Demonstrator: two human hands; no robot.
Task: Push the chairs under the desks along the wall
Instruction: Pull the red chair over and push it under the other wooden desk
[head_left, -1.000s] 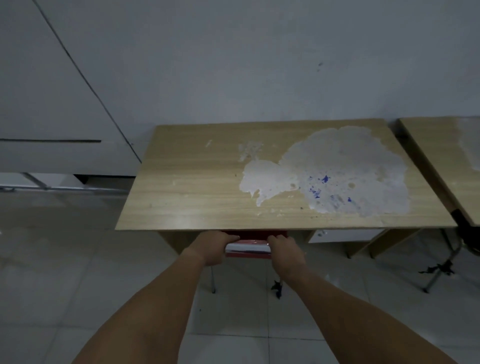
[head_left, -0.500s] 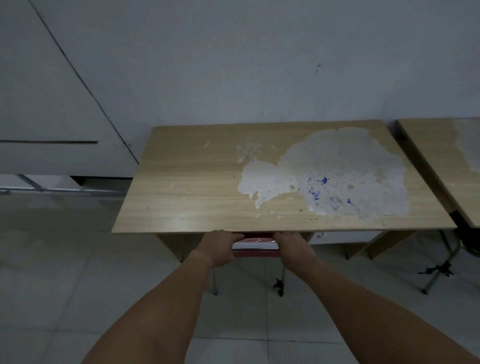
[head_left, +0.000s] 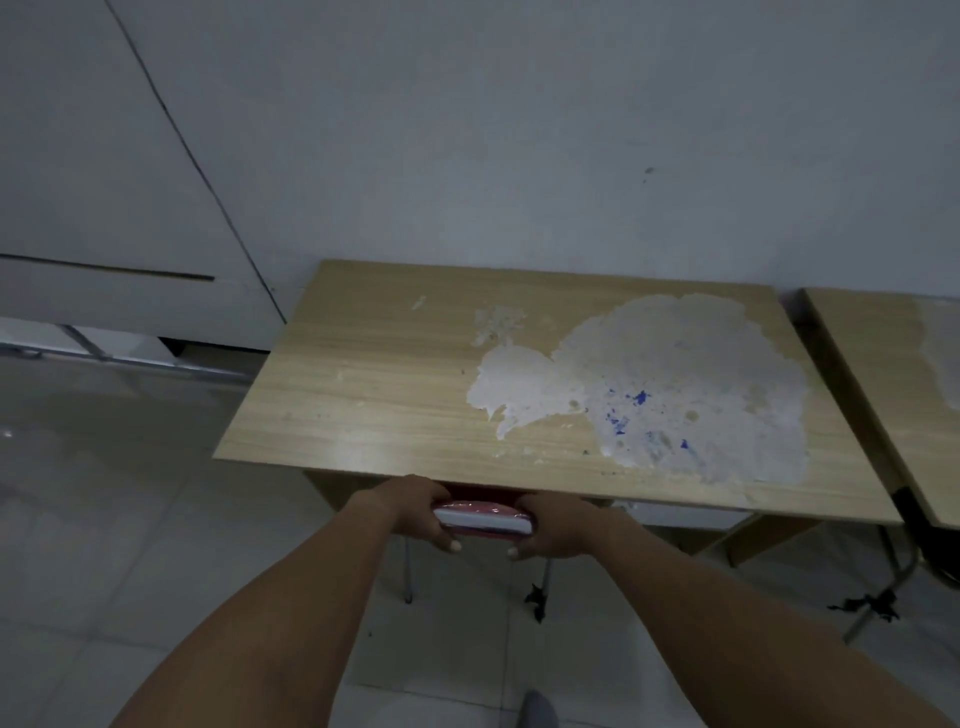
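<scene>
A wooden desk (head_left: 395, 384) with a large patch of peeled white surface stands against the grey wall. A red chair (head_left: 483, 517) sits mostly under the desk's front edge; only its back's top rail and two thin metal legs show. My left hand (head_left: 421, 512) grips the rail's left end and my right hand (head_left: 550, 527) grips its right end, thumbs toward me. The chair's seat is hidden beneath the desk top.
A second wooden desk (head_left: 883, 374) stands close on the right, with a dark chair part (head_left: 914, 514) and metal legs (head_left: 883, 597) beside it. White panels and a metal rail (head_left: 130, 358) are at the left. Pale floor tiles (head_left: 130, 545) lie around me.
The chair has stayed under the desk's front edge with both hands on its back rail. My view has shifted, and my thumbs now show curled over the rail's near side.
</scene>
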